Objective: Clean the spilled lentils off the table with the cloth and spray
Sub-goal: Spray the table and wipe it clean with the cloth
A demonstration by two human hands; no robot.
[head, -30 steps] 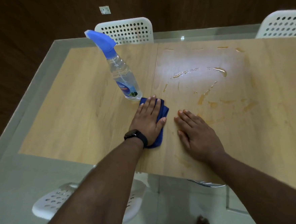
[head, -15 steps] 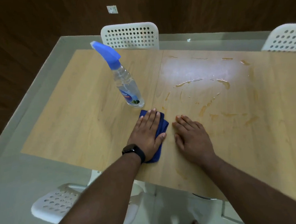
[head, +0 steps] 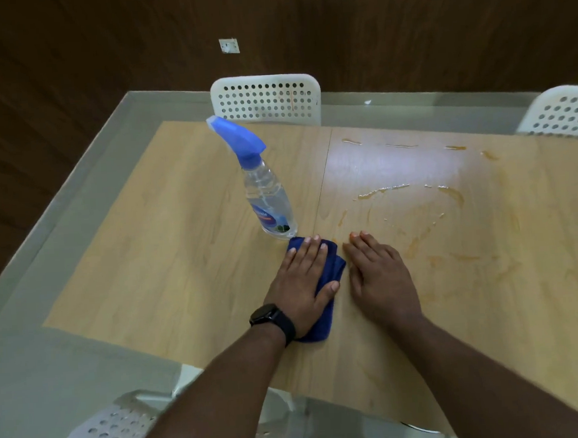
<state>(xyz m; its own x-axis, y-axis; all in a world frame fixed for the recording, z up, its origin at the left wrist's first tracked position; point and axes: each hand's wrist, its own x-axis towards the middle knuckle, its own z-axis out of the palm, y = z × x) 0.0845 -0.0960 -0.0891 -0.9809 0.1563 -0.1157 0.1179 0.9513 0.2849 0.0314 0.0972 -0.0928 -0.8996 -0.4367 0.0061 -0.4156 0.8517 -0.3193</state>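
A folded dark blue cloth point(head: 332, 274) lies on the wooden table top point(head: 167, 261) near its front edge. My left hand point(head: 302, 279) presses flat on the cloth with straight fingers. My right hand point(head: 380, 277) rests flat on the bare wood just to the right of the cloth. A clear spray bottle point(head: 265, 193) with a blue trigger head stands upright just behind the cloth. Orange-yellow lentil smears and wet streaks point(head: 451, 214) spread over the right half of the table.
The wooden panel sits under a glass top with a grey rim point(head: 42, 229). White perforated chairs stand at the far side point(head: 265, 100), the far right point(head: 564, 114) and the near left point(head: 111, 436). A dark wood wall lies behind.
The view has tilted up and drawn back a little. Both hands stay flat in nearly the same spot, the left still on the cloth.
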